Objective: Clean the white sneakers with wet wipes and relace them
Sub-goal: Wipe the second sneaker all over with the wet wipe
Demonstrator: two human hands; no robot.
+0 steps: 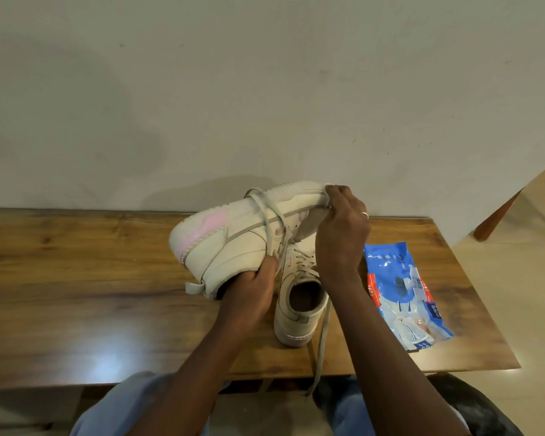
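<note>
Sneaker (233,237) tilts at centre frame: left hand (252,287) grips its collar for steadiness; right hand (340,234) pinches the lace (261,215), probably unlacing.

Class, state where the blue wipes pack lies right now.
In the head view, the blue wipes pack lies flat on the right side of the wooden table, just right of the standing sneaker.

Noted plain off-white wall (265,89) behind, faintly scuffed and shadowed | found brown wood-grain counter (76,278) set against it, with soft glare patch (98,357) near front left | logged pale cream floor (516,294) at right | spotted slanted reddish wooden leg (501,212) at far right.
</note>
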